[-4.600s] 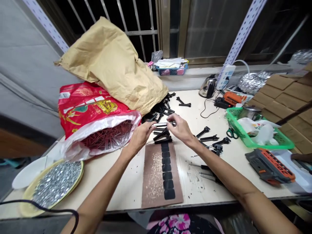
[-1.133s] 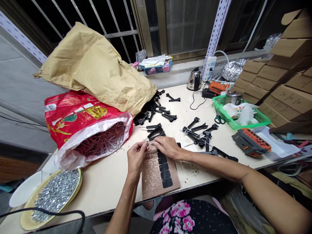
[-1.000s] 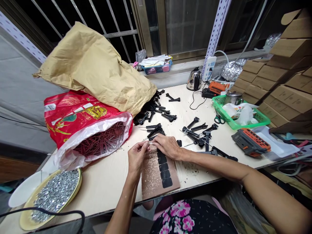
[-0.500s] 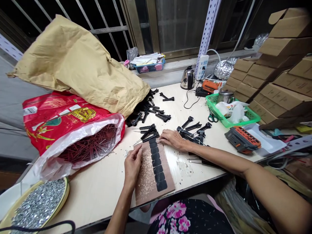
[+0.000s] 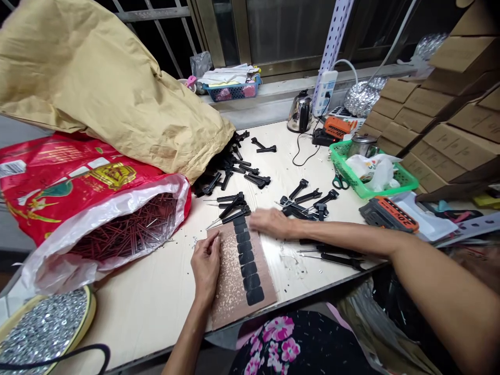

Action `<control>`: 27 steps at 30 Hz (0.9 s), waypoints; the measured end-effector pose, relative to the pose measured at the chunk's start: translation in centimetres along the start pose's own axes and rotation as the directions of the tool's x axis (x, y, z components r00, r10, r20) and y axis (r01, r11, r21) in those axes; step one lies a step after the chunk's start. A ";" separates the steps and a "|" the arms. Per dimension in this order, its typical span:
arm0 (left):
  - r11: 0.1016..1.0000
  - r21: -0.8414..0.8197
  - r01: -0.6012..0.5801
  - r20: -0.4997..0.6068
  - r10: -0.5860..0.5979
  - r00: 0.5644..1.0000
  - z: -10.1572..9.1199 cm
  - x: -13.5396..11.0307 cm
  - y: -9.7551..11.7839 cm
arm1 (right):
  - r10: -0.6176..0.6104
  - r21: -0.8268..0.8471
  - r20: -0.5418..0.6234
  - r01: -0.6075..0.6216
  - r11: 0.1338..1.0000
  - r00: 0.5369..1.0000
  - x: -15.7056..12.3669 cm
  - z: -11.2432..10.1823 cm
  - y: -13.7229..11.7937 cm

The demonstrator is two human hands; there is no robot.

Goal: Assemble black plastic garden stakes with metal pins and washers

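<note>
A brown board (image 5: pixel 227 284) with a speckled, worn surface lies at the table's front edge. A column of black rounded-square pieces (image 5: pixel 249 269) runs down it. My left hand (image 5: pixel 206 264) rests at the board's left edge, thumb and forefinger pinched together; whatever they hold is too small to make out. Over the top right of the board is my right hand (image 5: pixel 271 224), its fingertips smeared by motion beside the upper black pieces. Just beyond the board lie black plastic parts with thin metal rods (image 5: pixel 234 204). A second group of black parts (image 5: pixel 308 203) sits beyond my right wrist.
A red bag (image 5: pixel 97 177) of dark red nails or rods lies open at left, below a large tan sack (image 5: pixel 109 88) spilling black parts. A yellow-rimmed bowl (image 5: pixel 90 312) holds small metal pieces. At right are a green basket (image 5: pixel 349 179), an orange-black battery (image 5: pixel 388 214) and stacked cardboard boxes (image 5: pixel 449 140).
The view has shifted slightly, so most things sit further left or higher. My right hand's fingers have become blurred near the board's top; my left hand stays pinched at its left edge.
</note>
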State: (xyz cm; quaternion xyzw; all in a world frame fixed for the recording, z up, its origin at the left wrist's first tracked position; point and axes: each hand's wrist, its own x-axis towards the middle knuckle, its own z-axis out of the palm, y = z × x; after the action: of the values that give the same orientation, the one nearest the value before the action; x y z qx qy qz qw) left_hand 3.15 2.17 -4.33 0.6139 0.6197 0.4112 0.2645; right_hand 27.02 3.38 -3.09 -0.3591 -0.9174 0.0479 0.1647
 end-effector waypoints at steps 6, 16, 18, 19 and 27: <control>0.999 0.045 -0.009 0.007 0.009 1.000 0.1 -0.1 -0.5 | -0.445 0.011 0.030 0.444 0.896 0.895 0.4 -0.5 -1.0; 0.999 0.048 -0.001 -0.005 0.001 1.000 0.3 0.1 -0.5 | -0.310 0.032 0.067 0.309 0.951 0.948 -0.8 0.5 -1.7; 0.999 0.038 -0.007 -0.002 0.007 1.000 0.3 0.0 -0.5 | -0.240 0.046 0.052 0.238 0.970 0.969 -0.7 0.8 -1.9; 0.999 0.032 -0.014 0.002 0.014 1.000 0.3 0.0 -0.4 | -0.227 0.053 0.047 0.225 0.973 0.973 -0.6 0.9 -1.9; 1.000 0.022 0.007 -0.006 -0.007 1.000 0.0 -0.3 -0.4 | -0.148 0.078 0.041 0.144 0.986 0.988 -2.4 -2.4 -0.5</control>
State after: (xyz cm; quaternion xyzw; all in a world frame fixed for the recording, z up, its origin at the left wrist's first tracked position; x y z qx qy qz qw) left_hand 2.98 1.91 -4.67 0.6134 0.6270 0.4053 0.2576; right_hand 29.13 1.34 -1.33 -0.2833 -0.9424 0.0781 0.1598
